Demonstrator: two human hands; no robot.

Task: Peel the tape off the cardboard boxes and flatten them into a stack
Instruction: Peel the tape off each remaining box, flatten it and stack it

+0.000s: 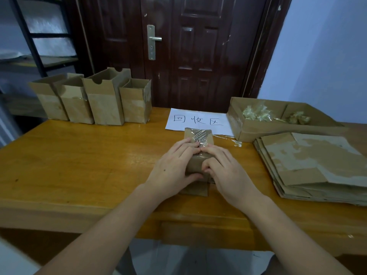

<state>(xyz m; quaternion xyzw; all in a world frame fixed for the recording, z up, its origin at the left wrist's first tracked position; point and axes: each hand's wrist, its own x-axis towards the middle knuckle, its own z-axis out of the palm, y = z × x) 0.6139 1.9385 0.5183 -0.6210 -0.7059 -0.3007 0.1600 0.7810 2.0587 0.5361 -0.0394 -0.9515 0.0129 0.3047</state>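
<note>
Here the taped box [198,153] sits clasped between both hands, left [174,165] and right [224,171].

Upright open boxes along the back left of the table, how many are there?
4, side by side in a row at the table's back left: the leftmost box, the second box, the tallest box with notched flaps, and the rightmost box. Any behind them would be hidden.

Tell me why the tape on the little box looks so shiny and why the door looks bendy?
Head view: light glints off the wrinkled tape on the box both hands hold; the wide-angle lens curves the door frame near the picture's edges.
</note>
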